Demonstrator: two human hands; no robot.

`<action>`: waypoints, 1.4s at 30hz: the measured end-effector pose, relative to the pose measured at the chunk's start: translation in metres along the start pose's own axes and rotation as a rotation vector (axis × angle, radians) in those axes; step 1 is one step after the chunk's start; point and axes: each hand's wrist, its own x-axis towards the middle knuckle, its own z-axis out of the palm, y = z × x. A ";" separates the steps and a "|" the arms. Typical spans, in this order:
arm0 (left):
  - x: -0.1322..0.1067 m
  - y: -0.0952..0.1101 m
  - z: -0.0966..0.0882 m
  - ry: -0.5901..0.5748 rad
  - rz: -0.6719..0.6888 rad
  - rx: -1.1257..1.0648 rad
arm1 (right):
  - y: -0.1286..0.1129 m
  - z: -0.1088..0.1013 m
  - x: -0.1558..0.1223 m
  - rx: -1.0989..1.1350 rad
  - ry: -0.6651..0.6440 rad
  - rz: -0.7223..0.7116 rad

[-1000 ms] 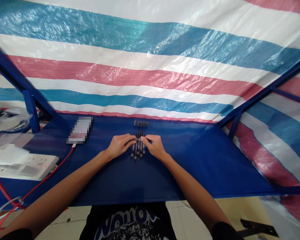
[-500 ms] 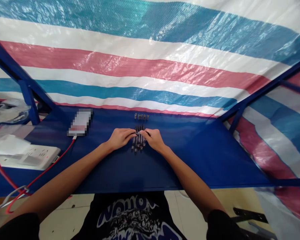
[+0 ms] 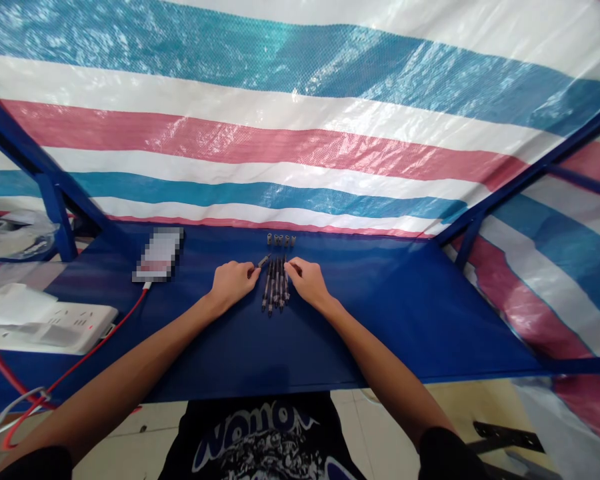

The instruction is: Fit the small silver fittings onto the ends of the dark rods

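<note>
Several dark pens (image 3: 275, 287) lie side by side in a bunch on the blue table. My left hand (image 3: 233, 283) is left of them, its thumb and fingers closed on a slim grey pen part (image 3: 264, 261) that points up and to the right. My right hand (image 3: 305, 277) rests by the upper right end of the bunch, fingertips pinched together against the outermost pen; whatever is between them is hidden. Beyond the pens, several short grey cylinders (image 3: 281, 240) stand in a row near the table's back edge.
A phone (image 3: 160, 255) with a blurred screen lies on the left, joined to a red cable (image 3: 103, 340). A white power strip (image 3: 87, 327) is at the left edge of the blue table (image 3: 395, 307). Striped sheeting (image 3: 290, 143) hangs behind, between blue frame bars (image 3: 505, 187).
My hands, formerly together over the pens around one piece, have drawn apart. The left has moved left with the grey pen part; the right stays by the right side of the bunch.
</note>
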 end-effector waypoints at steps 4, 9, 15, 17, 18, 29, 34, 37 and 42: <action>0.000 -0.001 0.003 -0.015 0.045 0.006 | -0.001 0.000 0.000 -0.025 -0.013 -0.005; -0.002 0.000 0.003 -0.043 0.074 -0.013 | 0.000 0.000 0.000 -0.033 -0.012 -0.004; 0.000 -0.002 0.003 0.020 0.080 -0.067 | 0.002 0.001 0.001 -0.034 -0.019 0.000; 0.001 -0.004 0.004 0.026 0.072 -0.082 | 0.001 0.000 0.000 -0.034 -0.019 -0.003; 0.002 -0.005 0.005 0.027 0.071 -0.090 | 0.001 0.000 0.000 -0.034 -0.020 -0.003; -0.003 -0.002 0.007 0.067 0.374 -0.238 | 0.002 0.001 0.000 -0.052 -0.019 -0.027; -0.005 0.002 0.006 -0.013 0.379 -0.205 | 0.001 0.002 0.000 -0.055 -0.026 -0.032; -0.006 0.005 0.003 -0.050 0.339 -0.162 | 0.002 0.002 0.000 -0.056 -0.030 -0.038; -0.008 0.012 0.000 -0.044 0.248 -0.104 | 0.000 0.003 0.000 -0.063 -0.041 -0.037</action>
